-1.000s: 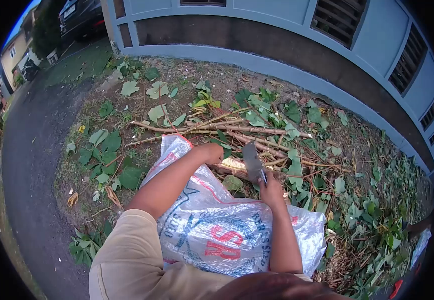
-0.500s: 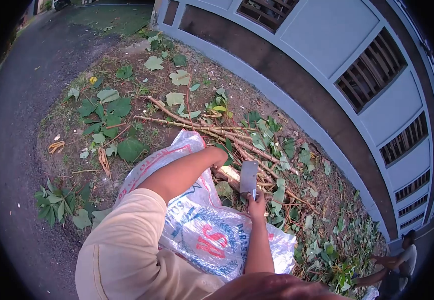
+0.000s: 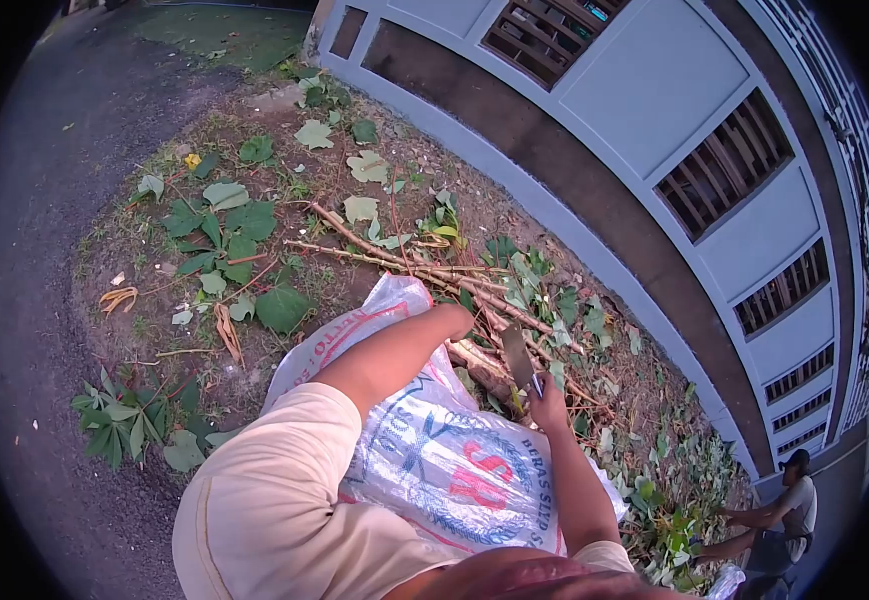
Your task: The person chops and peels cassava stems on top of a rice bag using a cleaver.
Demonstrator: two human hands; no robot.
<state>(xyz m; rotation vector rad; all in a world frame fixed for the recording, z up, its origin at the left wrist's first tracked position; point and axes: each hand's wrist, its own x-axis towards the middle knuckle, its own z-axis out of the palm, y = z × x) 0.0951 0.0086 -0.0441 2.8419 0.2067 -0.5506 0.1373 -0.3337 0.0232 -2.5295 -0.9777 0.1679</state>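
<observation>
Outdoors, the right hand (image 3: pixel 549 398) is clenched on a cleaver (image 3: pixel 518 356), blade raised over a cut branch (image 3: pixel 475 362) on the ground. Beside it, the left hand (image 3: pixel 452 322) grips that branch above a printed sack (image 3: pixel 445 460).

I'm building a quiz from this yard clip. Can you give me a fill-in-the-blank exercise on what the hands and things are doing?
1. The right hand grips a ____ with its blade raised.
2. The left hand rests on the cut ____ beside the blade.
3. Under both forearms lies a printed white ____.
4. Another person crouches at the lower ____ edge of the view.

Missing words: cleaver; branches; sack; right
</observation>
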